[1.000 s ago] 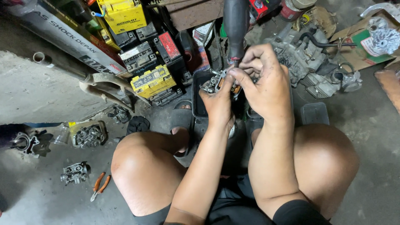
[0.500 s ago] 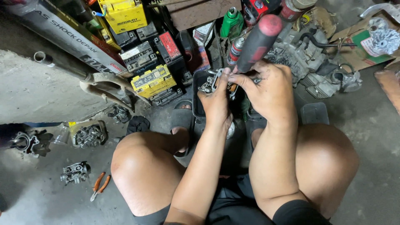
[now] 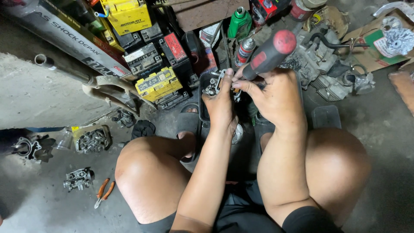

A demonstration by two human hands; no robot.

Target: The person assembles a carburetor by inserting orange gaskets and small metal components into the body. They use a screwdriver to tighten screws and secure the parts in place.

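left hand (image 3: 221,100) clasps a small metal part (image 3: 214,85), mostly hidden; right hand (image 3: 276,97) grips a red-handled screwdriver (image 3: 268,55), tip unseen.

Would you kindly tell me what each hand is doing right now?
Left hand: closed on a small silver metal engine part.
Right hand: closed on a red-and-black-handled screwdriver.

dim, even light | soft shadows | sharp centre | edges slightly bowed
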